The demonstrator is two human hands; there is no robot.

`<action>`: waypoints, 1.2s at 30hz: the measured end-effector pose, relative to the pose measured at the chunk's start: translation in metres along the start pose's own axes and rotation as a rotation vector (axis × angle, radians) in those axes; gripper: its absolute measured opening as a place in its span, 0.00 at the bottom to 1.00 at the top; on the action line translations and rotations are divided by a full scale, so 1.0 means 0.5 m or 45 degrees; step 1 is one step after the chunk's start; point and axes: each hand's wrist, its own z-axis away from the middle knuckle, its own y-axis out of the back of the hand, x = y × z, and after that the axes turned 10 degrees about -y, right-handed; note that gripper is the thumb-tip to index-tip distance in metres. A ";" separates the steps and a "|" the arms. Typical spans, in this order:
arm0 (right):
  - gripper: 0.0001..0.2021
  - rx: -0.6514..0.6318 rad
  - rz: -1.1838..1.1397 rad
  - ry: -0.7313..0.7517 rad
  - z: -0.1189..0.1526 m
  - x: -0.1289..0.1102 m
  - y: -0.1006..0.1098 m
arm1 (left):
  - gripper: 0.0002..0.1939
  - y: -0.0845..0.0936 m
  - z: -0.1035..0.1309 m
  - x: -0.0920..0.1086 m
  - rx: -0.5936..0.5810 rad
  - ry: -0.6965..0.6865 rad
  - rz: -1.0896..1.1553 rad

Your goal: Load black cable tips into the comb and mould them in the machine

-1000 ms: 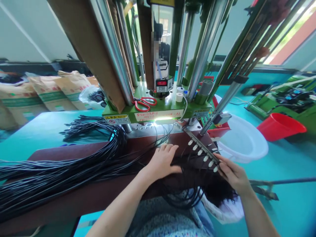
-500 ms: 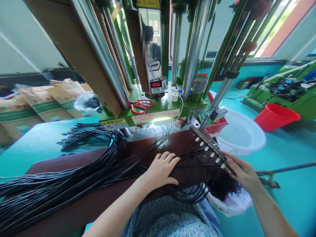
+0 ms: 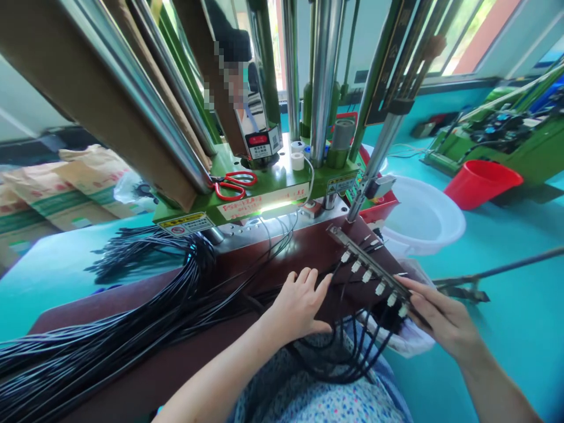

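Observation:
My right hand (image 3: 445,314) grips the near end of a dark metal bar (image 3: 368,257), thumb on top. Along the bar sit several pale connector plugs (image 3: 367,276), and black cables (image 3: 352,358) hang from them in loops over my lap. My left hand (image 3: 302,302) lies palm down with fingers spread, over some black cables at the brown tabletop's front edge. A thick bundle of black cables (image 3: 132,323) runs across the brown tabletop (image 3: 247,273) to the left.
A green press (image 3: 264,200) with steel columns stands before me; red-handled scissors (image 3: 235,185) lie on its plate. To the right are a white tub (image 3: 423,217), a red bucket (image 3: 484,183) and a metal rod (image 3: 506,267). Paper sacks (image 3: 83,182) stand at the left.
The camera view has shifted. My right hand has turned the bar so that its plugs and cable loops show more plainly. My left hand stays spread near the cables.

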 end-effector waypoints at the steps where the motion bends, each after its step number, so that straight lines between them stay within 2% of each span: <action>1: 0.22 0.006 -0.026 -0.047 -0.006 0.003 0.001 | 0.47 0.002 0.003 0.004 -0.002 -0.022 -0.018; 4: 0.24 -0.019 -0.018 -0.077 -0.029 0.012 0.007 | 0.33 -0.001 0.006 0.008 0.016 -0.061 -0.058; 7: 0.26 -0.106 0.008 -0.058 -0.051 0.017 0.014 | 0.19 -0.016 -0.003 -0.008 0.047 -0.055 -0.091; 12: 0.27 -0.286 0.085 -0.041 -0.094 0.007 0.004 | 0.09 -0.022 -0.031 -0.054 0.090 0.128 -0.061; 17: 0.28 -0.431 0.385 0.098 -0.159 -0.009 -0.022 | 0.07 -0.016 -0.031 -0.063 0.096 0.209 0.030; 20: 0.23 -0.410 0.780 0.289 -0.184 -0.019 -0.032 | 0.09 -0.009 -0.015 -0.061 0.137 0.208 0.098; 22: 0.18 -0.282 1.221 0.501 -0.188 -0.027 -0.036 | 0.10 0.006 -0.002 -0.067 0.230 0.197 0.157; 25: 0.14 -0.138 1.907 0.721 -0.184 -0.040 -0.045 | 0.09 0.036 0.013 -0.097 0.532 0.281 0.213; 28: 0.12 -0.145 2.248 0.777 -0.187 -0.068 -0.060 | 0.10 0.043 0.020 -0.151 0.811 0.540 0.186; 30: 0.10 -0.150 2.293 0.813 -0.202 -0.100 -0.084 | 0.18 0.023 0.019 -0.187 0.854 0.757 0.252; 32: 0.09 -0.216 2.146 0.885 -0.233 -0.141 -0.126 | 0.21 -0.008 0.014 -0.212 0.796 0.915 0.492; 34: 0.09 -0.264 1.823 0.962 -0.279 -0.184 -0.187 | 0.20 -0.036 0.009 -0.223 0.725 0.954 0.669; 36: 0.09 -0.195 1.530 1.018 -0.333 -0.223 -0.262 | 0.19 -0.052 0.006 -0.222 0.694 0.924 0.645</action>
